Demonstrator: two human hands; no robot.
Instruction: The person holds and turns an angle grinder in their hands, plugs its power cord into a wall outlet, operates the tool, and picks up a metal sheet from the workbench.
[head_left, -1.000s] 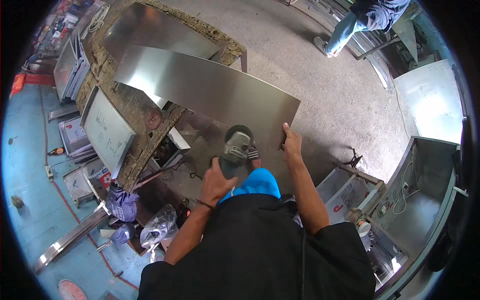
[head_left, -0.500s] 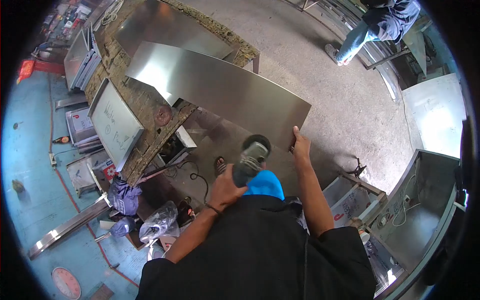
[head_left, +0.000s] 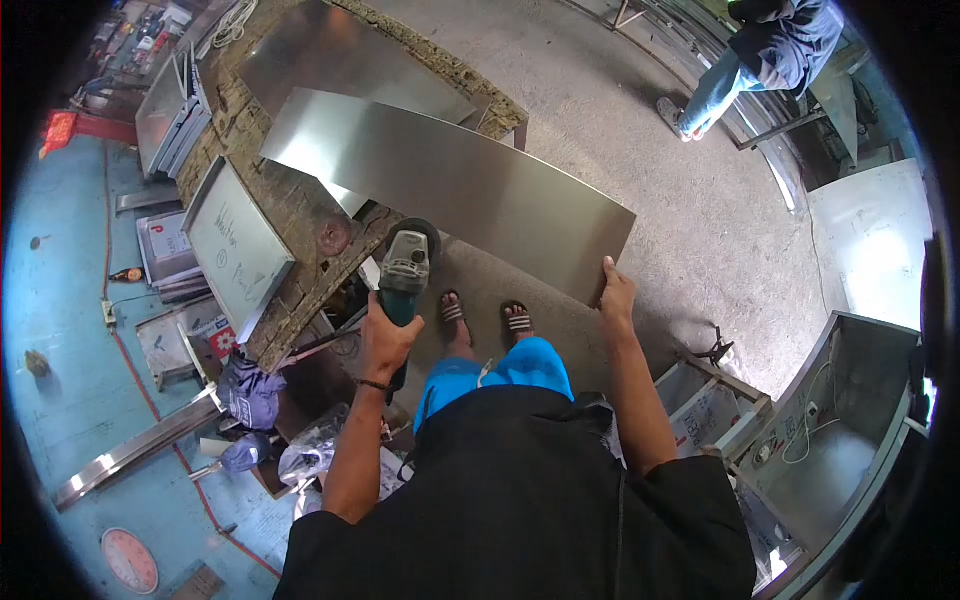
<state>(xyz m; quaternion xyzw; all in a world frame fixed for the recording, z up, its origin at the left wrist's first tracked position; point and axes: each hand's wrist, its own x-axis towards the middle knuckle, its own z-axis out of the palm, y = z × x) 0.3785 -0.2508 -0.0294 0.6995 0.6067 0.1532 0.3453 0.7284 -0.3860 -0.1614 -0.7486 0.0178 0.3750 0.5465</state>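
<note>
My left hand [head_left: 388, 338] is closed round the body of an angle grinder [head_left: 405, 270], whose disc end points away from me. The grinder's head is at the near edge of a long metal sheet [head_left: 450, 180]; whether the disc touches it I cannot tell. With the thumb on top, my right hand [head_left: 617, 297] grips the sheet's near right corner. The sheet's far left part lies over a worn wooden workbench [head_left: 290, 300], while its right part sticks out past the bench.
On the bench are another metal sheet [head_left: 350, 70], a tray-like panel with writing [head_left: 235, 245] and a round disc [head_left: 333, 236]. A metal cabinet frame [head_left: 840, 400] stands at my right. A person [head_left: 760, 60] is at the far right. A purple bag [head_left: 250, 390] hangs at left.
My left hand has swung the grinder leftward, from in front of my body to the sheet's near edge by the bench. My right hand stays on the sheet's corner.
</note>
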